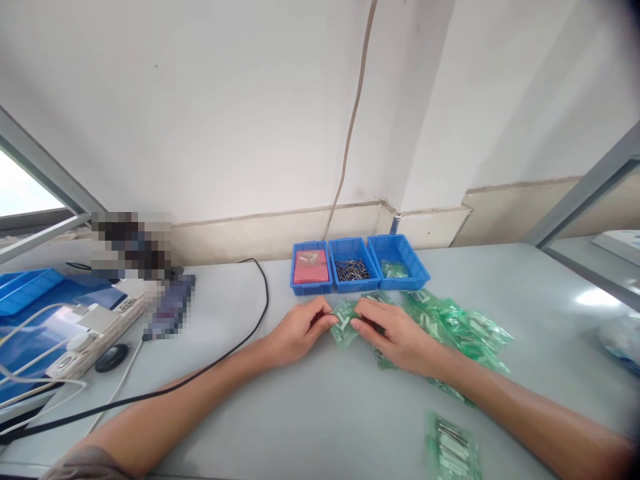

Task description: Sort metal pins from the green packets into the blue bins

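Note:
Between my two hands is a small green-tinted plastic bag (343,325) with pale pieces inside. My left hand (300,331) pinches its left edge between thumb and fingers. On the other side my right hand (395,333) grips the bag's right edge, thumb below the fingers. A pile of similar green bags (465,327) lies behind and to the right of my right hand, partly covered by that forearm. One more green bag (454,450) with metal pieces lies alone near the front edge.
Three blue bins stand at the back: one with a pink packet (311,268), one with metal screws (353,270), one with a green bag (395,270). A black cable (263,313) crosses my left forearm. At left are a power strip (70,360) and a black mouse (111,358).

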Available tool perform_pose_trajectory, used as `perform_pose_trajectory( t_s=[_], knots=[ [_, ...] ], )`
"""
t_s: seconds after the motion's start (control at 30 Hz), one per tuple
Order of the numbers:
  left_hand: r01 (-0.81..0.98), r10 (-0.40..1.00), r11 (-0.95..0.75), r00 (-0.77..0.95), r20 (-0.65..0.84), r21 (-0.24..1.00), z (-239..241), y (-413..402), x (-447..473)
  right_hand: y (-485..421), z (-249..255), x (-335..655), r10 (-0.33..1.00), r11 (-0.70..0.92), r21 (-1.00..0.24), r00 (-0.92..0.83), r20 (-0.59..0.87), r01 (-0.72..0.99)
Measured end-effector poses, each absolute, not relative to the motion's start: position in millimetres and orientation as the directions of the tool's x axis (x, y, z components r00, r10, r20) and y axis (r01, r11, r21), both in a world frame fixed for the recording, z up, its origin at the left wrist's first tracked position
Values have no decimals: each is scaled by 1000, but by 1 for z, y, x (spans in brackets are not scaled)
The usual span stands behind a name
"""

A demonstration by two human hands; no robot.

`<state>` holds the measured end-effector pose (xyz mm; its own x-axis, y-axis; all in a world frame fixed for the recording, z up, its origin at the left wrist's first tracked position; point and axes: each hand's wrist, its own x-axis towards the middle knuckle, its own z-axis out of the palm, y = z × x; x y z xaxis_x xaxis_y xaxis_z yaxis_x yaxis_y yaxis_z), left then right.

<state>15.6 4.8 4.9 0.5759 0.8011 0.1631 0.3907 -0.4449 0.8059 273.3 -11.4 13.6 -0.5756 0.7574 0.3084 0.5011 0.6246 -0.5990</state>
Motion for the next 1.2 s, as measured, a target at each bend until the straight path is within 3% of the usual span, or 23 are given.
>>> perform_pose_trajectory(
  t_s=[0.37,1.2],
  knots=[
    [303,797,-470,550,250,829,6,2,15,-10,7,274,791,587,-615,-534,299,526],
    [394,728,-576,646,231,716,6,4,15,-12,15,274,760,610,-629,-581,291,482]
  ],
)
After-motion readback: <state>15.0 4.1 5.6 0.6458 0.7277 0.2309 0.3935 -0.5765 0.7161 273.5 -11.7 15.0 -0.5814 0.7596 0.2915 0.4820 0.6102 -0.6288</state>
